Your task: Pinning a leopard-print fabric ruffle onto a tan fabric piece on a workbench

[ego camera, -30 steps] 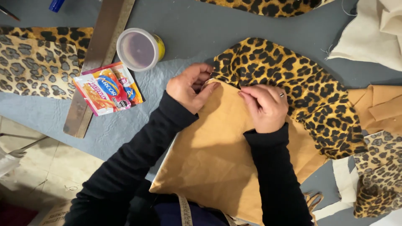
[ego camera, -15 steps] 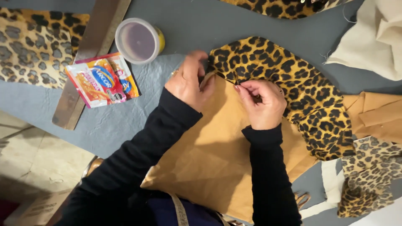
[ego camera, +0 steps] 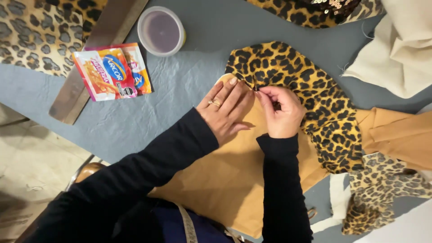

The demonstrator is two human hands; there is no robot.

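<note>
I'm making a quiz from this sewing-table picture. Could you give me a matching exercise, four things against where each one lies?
Things:
1. round plastic tub
2. snack packet
3. cream cloth
4. left hand

Places:
A. flat on the tan fabric, fingertips at the leopard-print piece
B. top right corner
C. beside the long ruler, on the grey table
D. above the packet, lid on

Pairs: 1-D, 2-C, 3-B, 4-A

My hands meet on the curved fabric strip (ego camera: 310, 96), my left hand (ego camera: 227, 110) just left of my right hand (ego camera: 281, 112). The strip lies on the paper pattern (ego camera: 234, 180), which lies on the tabletop (ego camera: 180, 94). Far left lie a snack packet (ego camera: 112, 72) and a ruler (ego camera: 96, 54), with a round tub (ego camera: 161, 31) behind the packet.
</note>
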